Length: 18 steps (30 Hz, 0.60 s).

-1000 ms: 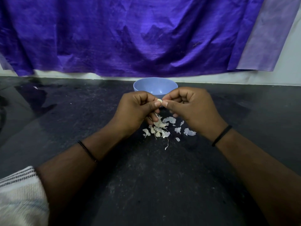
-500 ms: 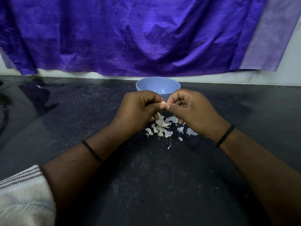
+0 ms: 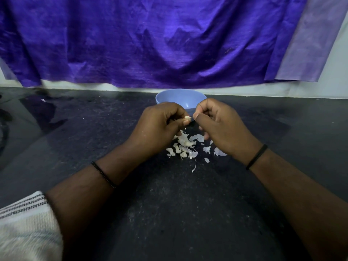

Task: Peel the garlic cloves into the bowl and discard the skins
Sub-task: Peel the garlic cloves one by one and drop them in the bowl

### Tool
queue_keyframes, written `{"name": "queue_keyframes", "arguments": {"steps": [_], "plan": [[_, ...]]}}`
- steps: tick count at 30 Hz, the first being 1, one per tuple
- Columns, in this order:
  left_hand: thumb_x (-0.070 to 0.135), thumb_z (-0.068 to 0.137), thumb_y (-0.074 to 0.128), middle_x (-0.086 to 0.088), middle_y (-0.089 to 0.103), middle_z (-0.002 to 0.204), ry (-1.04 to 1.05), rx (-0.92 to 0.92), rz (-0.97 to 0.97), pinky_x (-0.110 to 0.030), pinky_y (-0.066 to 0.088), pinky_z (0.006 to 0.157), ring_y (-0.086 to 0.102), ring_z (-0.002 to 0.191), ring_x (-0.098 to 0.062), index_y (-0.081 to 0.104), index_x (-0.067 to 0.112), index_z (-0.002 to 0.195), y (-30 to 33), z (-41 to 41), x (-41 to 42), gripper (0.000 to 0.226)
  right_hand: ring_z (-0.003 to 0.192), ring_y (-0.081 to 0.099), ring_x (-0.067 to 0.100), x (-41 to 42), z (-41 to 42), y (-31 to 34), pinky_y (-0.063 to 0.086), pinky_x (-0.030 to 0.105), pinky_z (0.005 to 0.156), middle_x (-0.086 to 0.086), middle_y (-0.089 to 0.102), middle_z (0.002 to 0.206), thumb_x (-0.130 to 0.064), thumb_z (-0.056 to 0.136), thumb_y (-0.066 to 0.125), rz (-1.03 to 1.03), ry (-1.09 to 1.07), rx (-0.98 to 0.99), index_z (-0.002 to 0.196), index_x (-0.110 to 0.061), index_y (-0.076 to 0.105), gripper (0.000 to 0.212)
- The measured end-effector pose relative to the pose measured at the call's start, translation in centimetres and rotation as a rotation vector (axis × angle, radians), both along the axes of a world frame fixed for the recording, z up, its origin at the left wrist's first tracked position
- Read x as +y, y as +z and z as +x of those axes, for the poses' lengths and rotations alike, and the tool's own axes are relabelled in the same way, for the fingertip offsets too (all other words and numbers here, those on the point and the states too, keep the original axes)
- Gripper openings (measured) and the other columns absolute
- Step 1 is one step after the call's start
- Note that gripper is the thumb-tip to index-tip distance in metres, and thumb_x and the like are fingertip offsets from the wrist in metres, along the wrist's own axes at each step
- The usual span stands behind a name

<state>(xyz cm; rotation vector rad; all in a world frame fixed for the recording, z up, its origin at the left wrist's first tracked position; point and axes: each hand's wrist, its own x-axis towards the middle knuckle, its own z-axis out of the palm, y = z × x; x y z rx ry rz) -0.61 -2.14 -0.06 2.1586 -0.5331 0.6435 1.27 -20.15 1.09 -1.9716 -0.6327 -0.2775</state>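
**Both hands on one garlic clove, above the skin pile**

The left hand (image 3: 160, 127) has its fingers curled, pinching a small pale garlic clove (image 3: 187, 117) between thumb and forefinger. The right hand (image 3: 222, 127) is curled too, its thumb and forefinger nipped together just right of the clove — a thin strand of skin appears to run between clove and fingertips, though it is too fine to make out clearly. The two hands are held close together, above the dark counter (image 3: 169, 204), just on the near side of the bowl.

The light blue bowl (image 3: 175, 97) stands on the counter at the far side, close to the wall, its near rim partly hidden by the knuckles. Its contents cannot be made out from here.

Under the hands lies a scatter of white garlic skins (image 3: 185, 146) — a denser heap in the middle, looser flakes to the right and one curled strip nearer.

Each wrist carries a thin black band, and a striped, pale sleeve (image 3: 24, 225) shows at the near left corner. A crumpled purple cloth (image 3: 150, 40) hangs on the far wall.
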Motion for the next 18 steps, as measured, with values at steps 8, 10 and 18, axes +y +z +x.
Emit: {"name": "queue_keyframes", "arguments": {"steps": [8,10,18], "plan": [[0.019,0.093,0.069,0.005,0.069,0.078,0.027,0.015,0.042,-0.032,0.055,0.061,0.067,0.065,-0.009,0.069,0.017,0.093,-0.22,0.09,-0.04,0.002,0.069,0.066,0.018,-0.04,0.24,-0.36,0.058,0.03,0.062,-0.001,0.069,0.079,-0.015,0.09,0.072,0.096,0.002,0.013,0.091,-0.019,0.064,0.008],[0.02,0.092,0.07,0.007,0.068,0.079,0.035,0.007,0.047,-0.035,0.055,0.062,0.067,0.066,-0.011,0.07,0.018,0.092,-0.21,0.15,-0.01,0.002,0.069,0.066,0.007,-0.11,0.27,-0.42,0.056,0.024,0.062,-0.001,0.072,0.082,-0.02,0.085,0.078,0.085,-0.014,0.016,0.092,-0.017,0.069,0.012],[0.02,0.09,0.073,0.009,0.066,0.085,0.057,-0.027,0.1,-0.022,0.05,0.062,0.063,0.071,-0.006,0.07,0.022,0.092,-0.06,0.15,-0.12,0.004,0.055,0.06,-0.002,-0.12,-0.04,-0.28,0.047,0.013,0.054,-0.017,0.067,0.062,-0.011,0.088,0.074,0.064,-0.015,-0.009,0.083,-0.011,0.072,0.006]]}}
